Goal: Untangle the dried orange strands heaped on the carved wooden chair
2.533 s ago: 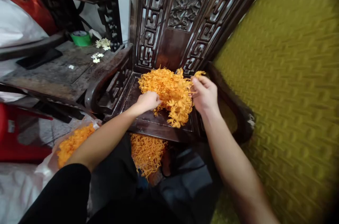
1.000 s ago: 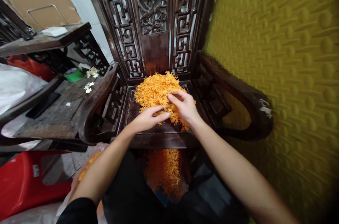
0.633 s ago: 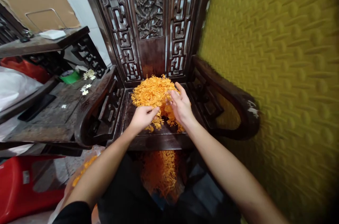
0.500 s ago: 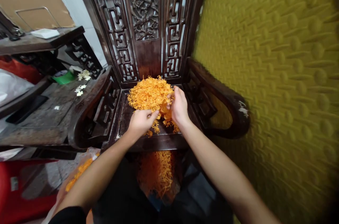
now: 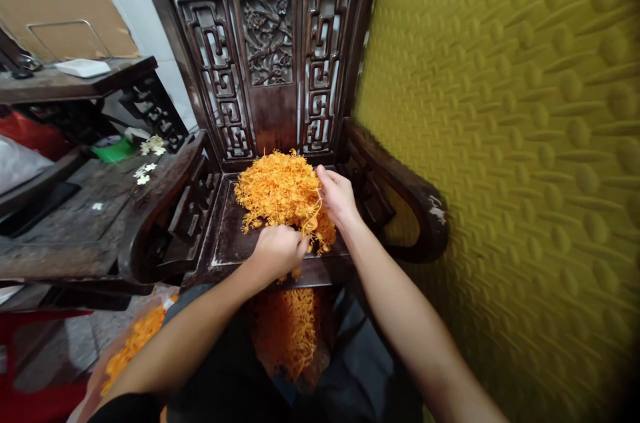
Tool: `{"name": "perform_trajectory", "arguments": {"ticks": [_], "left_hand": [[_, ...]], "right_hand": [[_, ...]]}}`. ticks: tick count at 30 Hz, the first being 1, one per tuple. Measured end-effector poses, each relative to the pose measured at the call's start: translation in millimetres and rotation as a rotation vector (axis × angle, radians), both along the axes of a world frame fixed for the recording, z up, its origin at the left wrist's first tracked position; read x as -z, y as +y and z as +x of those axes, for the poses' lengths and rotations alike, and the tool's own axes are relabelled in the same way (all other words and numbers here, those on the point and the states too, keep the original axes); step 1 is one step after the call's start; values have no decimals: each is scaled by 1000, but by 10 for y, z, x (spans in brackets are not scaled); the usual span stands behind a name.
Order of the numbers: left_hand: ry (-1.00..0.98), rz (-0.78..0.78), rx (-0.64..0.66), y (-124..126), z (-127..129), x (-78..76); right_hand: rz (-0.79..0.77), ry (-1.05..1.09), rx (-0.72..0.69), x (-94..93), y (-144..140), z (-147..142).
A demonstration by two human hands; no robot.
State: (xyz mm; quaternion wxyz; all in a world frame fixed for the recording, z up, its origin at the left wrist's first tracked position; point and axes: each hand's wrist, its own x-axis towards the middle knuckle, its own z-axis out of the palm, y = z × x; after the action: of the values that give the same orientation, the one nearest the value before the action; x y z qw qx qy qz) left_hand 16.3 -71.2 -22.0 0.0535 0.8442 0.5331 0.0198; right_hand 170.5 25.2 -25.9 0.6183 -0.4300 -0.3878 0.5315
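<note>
A heap of orange, frilly plastic-looking sprigs (image 5: 275, 186) lies on the dark wooden seat of a carved chair (image 5: 227, 243). My left hand (image 5: 280, 253) is closed at the front edge of the heap, its thumb pressed against an orange strand. On the heap's right side, my right hand (image 5: 339, 199) is curled round the upper part of orange strands, its fingertips partly hidden. A thin orange stem runs between the two hands. More orange sprigs (image 5: 300, 329) sit below the seat, between my legs.
Curved armrests (image 5: 420, 216) flank the seat, and a yellow quilted wall covering (image 5: 500, 143) rises close on the right. To the left stand a second wooden seat with a green tape roll (image 5: 114, 148), a red stool (image 5: 30, 369) and a bag of orange pieces (image 5: 135, 339).
My left hand has moved lower and to the right, closing further. My right hand stays beside the heap, and a stem now stretches between both hands. The view has shifted slightly.
</note>
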Motion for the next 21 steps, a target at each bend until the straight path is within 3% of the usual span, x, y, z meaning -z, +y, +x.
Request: {"name": "perform_trajectory", "arguments": {"ticks": [4,6,10,13,15,17,21], "left_hand": [[-53,-69,62,36,-144,-19],[-87,-97,101,45,-226,-23],[-129,-123,171,-48,-324,-54],[-181,-256,260,-190,-357,-75],[-263,-354,290,-235,-409,-76],[-349,-355,222,-192,-506,-69],[-505,-252,-9,60,-773,-46]], "right_hand": [[15,-126,-297,15,-38,162],[59,-225,-348,64,-47,177],[158,-316,-85,156,99,179],[166,-246,181,161,328,309],[127,-139,281,158,436,431],[56,-25,249,169,444,503],[5,83,-31,169,212,373]]}}
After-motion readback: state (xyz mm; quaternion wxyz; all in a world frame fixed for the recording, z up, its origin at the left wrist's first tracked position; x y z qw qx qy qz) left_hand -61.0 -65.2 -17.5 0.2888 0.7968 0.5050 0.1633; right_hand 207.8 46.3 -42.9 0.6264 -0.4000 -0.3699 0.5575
